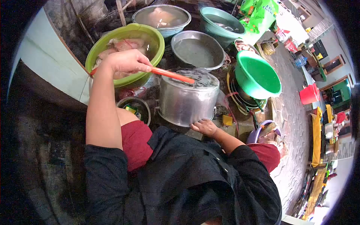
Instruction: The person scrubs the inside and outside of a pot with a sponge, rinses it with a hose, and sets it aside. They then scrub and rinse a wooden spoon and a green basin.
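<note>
Wet Pot Is Standing Bottom Up Between Two Busy Hands

The right hand [204, 128] is touching the low rim of the big silver pot [188, 103], on the side near the person's body. Its fingers are bending there, but I cannot tell if they are gripping.

The pot is resting on the floor [292, 165], just past the knees. It looks upside down, with its handles low. Its side is looking shiny. Its flat top is looking wet and is showing dark patches, so that part seems less done than the side. The left hand [127, 61] is hanging up and to the left of the pot, not touching it. It is grasping an orange hose [172, 75], and the hose's end is lying over the pot's top. I cannot tell if water is coming out.

A small bowl [148, 109] is sitting left of the pot, and a purple tub [252, 137] is sitting by the right knee. Farther out, a lime green tub [161, 48] is holding raw meat near the floor's left edge. A gray basin [197, 50] is holding cloudy water behind the pot, and a bright green basin [258, 75] is sitting to the right. Far off, a red bucket [309, 96] is standing toward the floor's right edge.
</note>
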The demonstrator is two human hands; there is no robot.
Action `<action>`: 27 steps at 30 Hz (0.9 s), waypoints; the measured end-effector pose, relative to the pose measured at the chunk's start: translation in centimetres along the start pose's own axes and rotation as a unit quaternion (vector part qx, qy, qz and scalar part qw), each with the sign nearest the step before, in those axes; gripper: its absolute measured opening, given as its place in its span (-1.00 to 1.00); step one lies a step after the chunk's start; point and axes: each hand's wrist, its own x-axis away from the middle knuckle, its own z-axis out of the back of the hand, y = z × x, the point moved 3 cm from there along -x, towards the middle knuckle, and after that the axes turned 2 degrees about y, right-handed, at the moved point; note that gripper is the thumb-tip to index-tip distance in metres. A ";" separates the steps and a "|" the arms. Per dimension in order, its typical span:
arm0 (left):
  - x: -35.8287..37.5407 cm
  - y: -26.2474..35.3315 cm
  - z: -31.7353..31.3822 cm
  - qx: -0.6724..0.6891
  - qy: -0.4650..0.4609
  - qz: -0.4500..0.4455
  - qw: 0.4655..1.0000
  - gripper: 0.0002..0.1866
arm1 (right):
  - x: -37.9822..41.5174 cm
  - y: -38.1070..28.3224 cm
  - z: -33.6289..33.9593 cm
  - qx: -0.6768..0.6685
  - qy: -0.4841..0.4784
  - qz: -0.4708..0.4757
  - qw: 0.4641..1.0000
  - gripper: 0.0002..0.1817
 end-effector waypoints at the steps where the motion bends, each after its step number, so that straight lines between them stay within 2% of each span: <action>1: -0.3 -0.1 -0.3 0.000 0.001 0.001 1.000 -0.72 | -0.1 0.4 -0.6 -0.010 -0.002 -0.023 1.000 -0.65; 6: -2.3 0.1 -1.5 -0.040 0.035 -0.039 0.998 -0.73 | -1.5 1.4 -3.1 -0.007 -0.084 -0.063 0.994 -0.75; 8: -3.8 -1.4 -1.9 -0.080 0.075 -0.065 0.992 -0.73 | -1.5 1.2 -5.1 -0.007 -0.069 -0.086 0.994 -0.79; 11: -3.3 -0.6 -1.7 -0.097 0.053 -0.085 0.990 -0.71 | -1.7 1.2 -5.4 -0.023 -0.035 -0.114 0.993 -0.86; 12: -2.1 1.0 -1.6 -0.083 0.029 -0.028 0.996 -0.67 | -1.8 1.3 -5.6 -0.047 -0.039 -0.127 0.990 -0.86; 13: -2.2 1.0 -1.7 -0.083 0.029 -0.028 0.996 -0.67 | -1.7 1.4 -5.7 -0.070 -0.044 -0.141 0.987 -0.87; 16: -3.0 0.6 -1.9 -0.076 0.027 -0.040 0.996 -0.68 | -1.6 1.9 -5.0 -0.080 -0.043 -0.134 0.987 -0.87; 18: -4.3 0.0 -1.8 -0.087 0.085 -0.079 0.989 -0.69 | -1.5 2.2 -5.3 -0.084 -0.049 -0.132 0.986 -0.87; 21: -5.0 0.4 -2.2 -0.060 0.087 -0.103 0.989 -0.69 | -1.8 2.1 -5.2 -0.090 -0.054 -0.125 0.987 -0.88; 23: -5.3 1.0 -2.4 -0.052 0.070 -0.065 0.994 -0.68 | -2.6 2.0 -4.2 -0.087 -0.052 -0.117 0.988 -0.89; 25: -4.4 2.3 -2.6 -0.075 0.050 -0.115 0.989 -0.68 | -3.9 1.7 -2.9 -0.088 -0.027 -0.112 0.989 -0.89; 27: -4.2 2.0 -2.3 -0.080 0.059 -0.099 0.990 -0.69 | -4.8 1.6 -1.9 -0.087 -0.015 -0.116 0.989 -0.90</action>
